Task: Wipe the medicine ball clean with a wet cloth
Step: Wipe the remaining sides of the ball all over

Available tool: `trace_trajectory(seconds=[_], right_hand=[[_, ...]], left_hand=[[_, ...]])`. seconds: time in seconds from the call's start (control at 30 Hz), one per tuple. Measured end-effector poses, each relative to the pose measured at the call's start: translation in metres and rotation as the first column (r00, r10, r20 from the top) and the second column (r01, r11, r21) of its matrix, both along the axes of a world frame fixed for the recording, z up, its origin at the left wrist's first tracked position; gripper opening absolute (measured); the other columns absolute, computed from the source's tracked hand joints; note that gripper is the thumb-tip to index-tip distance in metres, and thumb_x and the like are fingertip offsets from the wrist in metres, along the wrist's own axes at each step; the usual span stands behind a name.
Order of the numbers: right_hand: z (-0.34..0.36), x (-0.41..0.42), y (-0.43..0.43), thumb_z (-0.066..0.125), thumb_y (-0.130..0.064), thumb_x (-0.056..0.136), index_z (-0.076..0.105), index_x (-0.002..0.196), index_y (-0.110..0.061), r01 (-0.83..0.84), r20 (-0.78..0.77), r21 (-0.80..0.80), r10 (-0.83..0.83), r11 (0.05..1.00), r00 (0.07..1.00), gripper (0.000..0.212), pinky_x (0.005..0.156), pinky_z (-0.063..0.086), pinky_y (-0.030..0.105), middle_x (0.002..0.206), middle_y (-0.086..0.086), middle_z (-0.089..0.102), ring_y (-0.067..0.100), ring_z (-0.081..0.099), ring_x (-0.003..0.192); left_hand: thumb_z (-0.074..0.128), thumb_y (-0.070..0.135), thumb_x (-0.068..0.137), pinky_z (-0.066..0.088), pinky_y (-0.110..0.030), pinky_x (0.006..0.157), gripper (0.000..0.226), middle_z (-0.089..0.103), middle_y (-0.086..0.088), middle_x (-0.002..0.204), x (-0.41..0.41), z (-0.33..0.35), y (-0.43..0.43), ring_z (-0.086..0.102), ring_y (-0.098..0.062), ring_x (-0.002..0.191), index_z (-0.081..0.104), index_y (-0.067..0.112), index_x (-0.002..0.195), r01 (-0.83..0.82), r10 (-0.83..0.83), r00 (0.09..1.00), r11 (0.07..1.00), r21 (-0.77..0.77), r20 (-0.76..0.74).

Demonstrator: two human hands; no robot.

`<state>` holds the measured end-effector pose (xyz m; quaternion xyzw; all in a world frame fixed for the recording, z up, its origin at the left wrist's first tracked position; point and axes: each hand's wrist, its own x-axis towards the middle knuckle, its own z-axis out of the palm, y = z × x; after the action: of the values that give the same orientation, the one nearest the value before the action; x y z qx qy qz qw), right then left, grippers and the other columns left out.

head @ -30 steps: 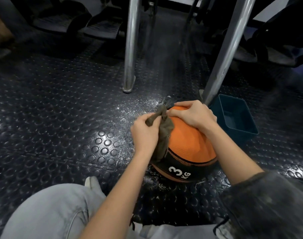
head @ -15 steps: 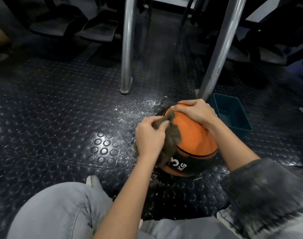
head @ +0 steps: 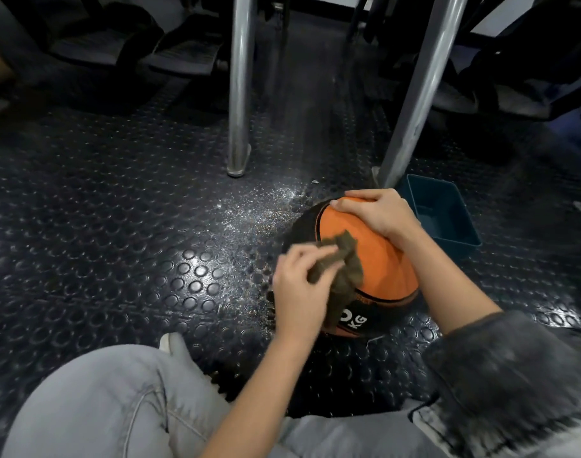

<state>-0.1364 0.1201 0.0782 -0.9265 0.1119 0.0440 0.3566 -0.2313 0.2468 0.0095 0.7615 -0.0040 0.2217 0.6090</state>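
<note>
An orange and black medicine ball (head: 378, 259) marked KG sits on the studded rubber floor in front of me. My left hand (head: 299, 285) grips a bunched brownish-green cloth (head: 340, 269) against the ball's left side, and the cloth hangs down over the black band. My right hand (head: 375, 209) lies over the top far side of the ball with its fingers curled on it, holding it steady. The left hand is blurred by motion.
A dark teal tub (head: 442, 213) stands just right of the ball. Two metal legs (head: 239, 87) (head: 418, 90) rise from the floor behind it. White specks cover the floor (head: 259, 206) left of the ball. My grey-trousered knees (head: 110, 408) fill the foreground.
The left hand has dragged the cloth down and toward me over the ball's left side. The ball has turned a little, so more black band shows on its far left. The right hand stays on top.
</note>
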Motion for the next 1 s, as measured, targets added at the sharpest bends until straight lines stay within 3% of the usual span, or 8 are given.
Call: trace_trajectory(seconds=[0.1,0.4,0.57,0.63,0.7,0.8,0.9,1.0], right_hand=[[0.001,-0.002,0.0,0.059,-0.085,0.036,0.065,0.097,-0.055,-0.021,0.003,-0.012,0.021,1.0,1.0,0.068,0.105,0.037,0.046,0.126,-0.014,0.06,0.018,0.049,0.122],[-0.001,-0.002,-0.01,0.057,-0.086,0.041,0.063,0.106,-0.055,-0.023,0.03,-0.008,0.023,1.0,0.999,0.072,0.105,0.038,0.043,0.128,-0.015,0.059,0.018,0.049,0.123],[-0.006,-0.002,-0.011,0.06,-0.083,0.05,0.063,0.109,-0.054,-0.017,0.02,-0.006,0.017,1.0,1.0,0.065,0.101,0.04,0.046,0.129,-0.012,0.057,0.02,0.049,0.121],[-0.005,0.003,-0.011,0.063,-0.079,0.053,0.065,0.108,-0.05,0.033,0.022,0.004,-0.034,0.999,0.999,0.062,0.102,0.04,0.046,0.129,-0.01,0.057,0.021,0.049,0.121],[-0.004,0.009,-0.01,0.065,-0.076,0.055,0.066,0.109,-0.046,0.055,0.007,0.004,-0.055,0.998,0.998,0.061,0.102,0.039,0.047,0.131,-0.008,0.057,0.022,0.048,0.122],[-0.003,0.015,-0.006,0.066,-0.074,0.057,0.066,0.11,-0.044,0.049,-0.018,-0.015,-0.049,0.999,0.999,0.061,0.103,0.038,0.049,0.133,-0.007,0.055,0.023,0.047,0.123],[-0.001,0.02,0.002,0.066,-0.075,0.056,0.065,0.111,-0.046,0.074,-0.043,-0.055,-0.076,0.996,0.996,0.062,0.103,0.037,0.049,0.135,-0.005,0.054,0.025,0.046,0.125],[0.0,0.022,0.008,0.064,-0.079,0.049,0.066,0.107,-0.047,0.073,-0.045,-0.068,-0.076,0.995,0.996,0.067,0.103,0.038,0.048,0.132,-0.006,0.056,0.025,0.047,0.124]], left_hand=[[0.075,0.02,0.071,0.04,-0.015,0.082,0.021,0.055,0.026,0.086,-0.011,-0.008,-0.005,0.054,-0.009,0.086,0.075,0.025,0.092,-0.035,0.033,0.998,0.999,0.038,0.059],[0.075,0.021,0.077,0.044,-0.024,0.087,0.018,0.063,0.017,0.09,0.044,0.018,0.005,0.058,-0.009,0.092,0.073,0.022,0.096,-0.106,0.08,0.976,0.987,-0.119,-0.203],[0.069,0.027,0.085,0.042,-0.006,0.057,0.021,0.063,0.009,0.084,0.104,0.015,0.025,0.058,-0.005,0.075,0.068,0.019,0.104,-0.001,-0.103,0.885,0.975,-0.224,-0.454],[0.063,0.031,0.089,0.048,-0.013,0.068,0.019,0.066,0.006,0.087,0.112,0.008,0.025,0.063,-0.011,0.081,0.067,0.021,0.104,0.041,-0.14,0.87,0.976,-0.213,-0.472],[0.058,0.032,0.092,0.052,-0.032,0.084,0.012,0.068,0.0,0.094,0.111,0.0,0.023,0.064,-0.019,0.09,0.064,0.024,0.099,0.015,-0.14,0.865,0.967,-0.254,-0.481],[0.053,0.034,0.093,0.049,-0.039,0.088,0.014,0.063,-0.001,0.101,0.086,-0.011,0.015,0.059,-0.021,0.095,0.061,0.022,0.095,-0.135,0.026,0.904,0.965,-0.226,-0.427],[0.048,0.037,0.092,0.042,-0.026,0.083,0.034,0.055,-0.002,0.104,0.032,-0.022,-0.015,0.051,-0.017,0.095,0.062,0.009,0.104,-0.398,0.342,0.893,0.903,-0.16,-0.292],[0.046,0.034,0.089,0.027,-0.02,0.079,0.03,0.055,-0.008,0.103,-0.012,-0.033,-0.044,0.045,-0.015,0.094,0.058,0.011,0.105,-0.468,0.461,0.882,0.881,-0.069,-0.096]])
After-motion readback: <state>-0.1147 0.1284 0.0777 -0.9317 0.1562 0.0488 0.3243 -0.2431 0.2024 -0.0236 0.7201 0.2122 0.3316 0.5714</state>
